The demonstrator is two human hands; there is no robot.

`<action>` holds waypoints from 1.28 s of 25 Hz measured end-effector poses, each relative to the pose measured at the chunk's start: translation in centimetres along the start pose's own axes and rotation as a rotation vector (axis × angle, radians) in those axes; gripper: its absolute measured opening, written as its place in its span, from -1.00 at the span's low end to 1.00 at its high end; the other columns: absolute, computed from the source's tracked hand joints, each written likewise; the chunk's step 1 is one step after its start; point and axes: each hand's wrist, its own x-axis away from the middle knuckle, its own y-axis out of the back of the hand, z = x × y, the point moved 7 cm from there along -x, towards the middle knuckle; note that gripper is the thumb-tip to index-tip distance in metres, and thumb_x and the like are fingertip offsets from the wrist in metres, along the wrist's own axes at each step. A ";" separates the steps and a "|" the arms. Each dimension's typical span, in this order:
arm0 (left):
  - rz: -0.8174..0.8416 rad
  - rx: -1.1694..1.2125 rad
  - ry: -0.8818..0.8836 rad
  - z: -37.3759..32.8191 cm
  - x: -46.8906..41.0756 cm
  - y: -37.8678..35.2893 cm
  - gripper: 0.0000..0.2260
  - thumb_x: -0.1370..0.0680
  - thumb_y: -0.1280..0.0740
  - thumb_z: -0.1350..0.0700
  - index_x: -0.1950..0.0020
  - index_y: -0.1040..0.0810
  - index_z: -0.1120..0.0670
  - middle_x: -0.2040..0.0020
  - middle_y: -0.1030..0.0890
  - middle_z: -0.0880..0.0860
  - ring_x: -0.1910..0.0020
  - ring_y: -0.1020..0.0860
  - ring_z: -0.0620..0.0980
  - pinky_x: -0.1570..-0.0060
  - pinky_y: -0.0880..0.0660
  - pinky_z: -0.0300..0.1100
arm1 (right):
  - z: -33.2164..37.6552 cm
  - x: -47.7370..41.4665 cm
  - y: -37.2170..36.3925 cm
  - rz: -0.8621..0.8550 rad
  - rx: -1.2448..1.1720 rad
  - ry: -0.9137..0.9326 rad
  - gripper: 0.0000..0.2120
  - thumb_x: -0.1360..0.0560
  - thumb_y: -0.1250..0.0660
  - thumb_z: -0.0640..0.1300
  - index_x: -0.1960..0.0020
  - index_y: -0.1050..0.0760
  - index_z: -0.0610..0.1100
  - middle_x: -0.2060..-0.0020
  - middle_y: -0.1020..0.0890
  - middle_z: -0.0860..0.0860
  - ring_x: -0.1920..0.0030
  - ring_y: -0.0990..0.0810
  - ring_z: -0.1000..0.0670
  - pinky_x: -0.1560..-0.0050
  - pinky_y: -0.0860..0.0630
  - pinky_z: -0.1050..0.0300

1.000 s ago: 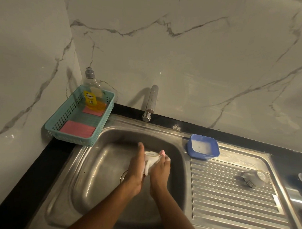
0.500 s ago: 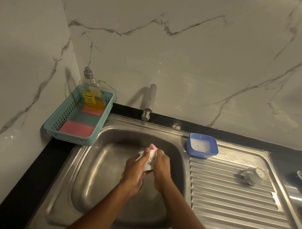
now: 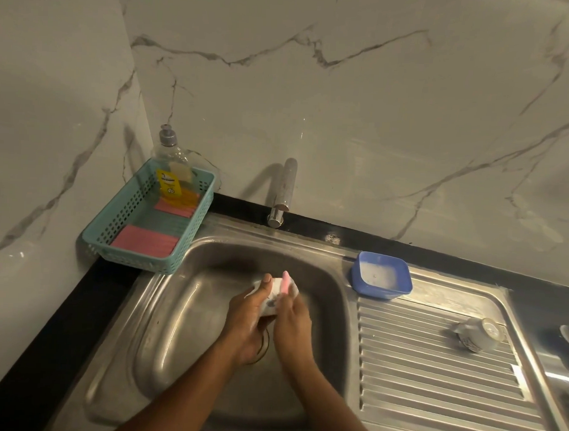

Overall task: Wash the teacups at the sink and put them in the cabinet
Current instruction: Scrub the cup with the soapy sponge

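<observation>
View from above, looking down at a stainless steel sink (image 3: 175, 340) set in a black bench (image 3: 63, 320) against white marble walls with grey veins. Two bare forearms are reaching in from 6 o'clock and meeting over the middle of the basin.

The left grip (image 3: 247, 314) is grasping a white teacup (image 3: 270, 300), fingers curling round its side and the thumb lying across it. The cup is tilting on its side above the drain, clear of the basin floor. The right grip (image 3: 294, 325) is pressing in from the 3 o'clock side of the cup, pinching a pink sponge (image 3: 285, 281) whose tip is sticking up past the fingertips. Both hands are looking wet and soapy.

A chrome tap (image 3: 285, 189) is standing at 12 o'clock behind the basin; whether water is running cannot be told.

At 10 o'clock a teal basket (image 3: 192, 231) is sitting on the bench corner, holding a soap bottle (image 3: 173, 176) with yellow liquid and pink cloths (image 3: 143, 241) lying flat.

At 2 o'clock, just beside the basin rim, a blue tub (image 3: 382, 278) is holding cloudy white liquid.

At 3 o'clock, well apart from the hands, a second teacup (image 3: 477, 335) is lying on its side on the ribbed draining board (image 3: 431, 397), its mouth facing toward 1 o'clock.
</observation>
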 end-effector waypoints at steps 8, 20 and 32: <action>0.183 0.062 0.103 0.7 0.9 -0.7 -0.50 -0.54 -0.33 -0.08 -0.31 -0.56 0.28 -0.21 -0.64 0.28 -0.20 -0.61 0.21 -0.28 -0.49 0.07 | -1.1 -2.0 1.7 0.041 -0.347 -0.224 -0.67 -0.70 -0.08 -0.04 -0.13 -0.62 -0.02 0.12 -0.72 -0.09 0.14 -0.70 0.00 0.01 -0.58 0.05; 0.053 0.267 0.096 0.4 0.1 -0.3 -0.68 -0.62 -0.13 0.01 0.07 -0.62 0.14 0.16 -0.60 0.17 0.26 -0.66 0.03 0.19 -0.59 -0.16 | 2.4 3.5 -2.3 0.030 0.321 0.486 -0.58 -0.71 -0.10 0.02 -0.55 -0.22 0.17 -0.52 -0.21 0.31 -0.55 -0.09 0.30 -0.56 -0.07 0.21; 0.010 0.231 0.177 0.7 -0.3 -0.7 -0.68 -0.58 -0.21 -0.01 0.03 -0.66 0.18 0.21 -0.65 0.16 0.26 -0.66 0.10 0.24 -0.59 -0.13 | 1.6 2.0 -0.1 -0.073 -0.097 0.160 -0.74 -0.70 -0.09 0.08 -0.26 -0.52 0.18 -0.05 -0.68 0.19 -0.08 -0.63 0.27 -0.02 -0.51 0.41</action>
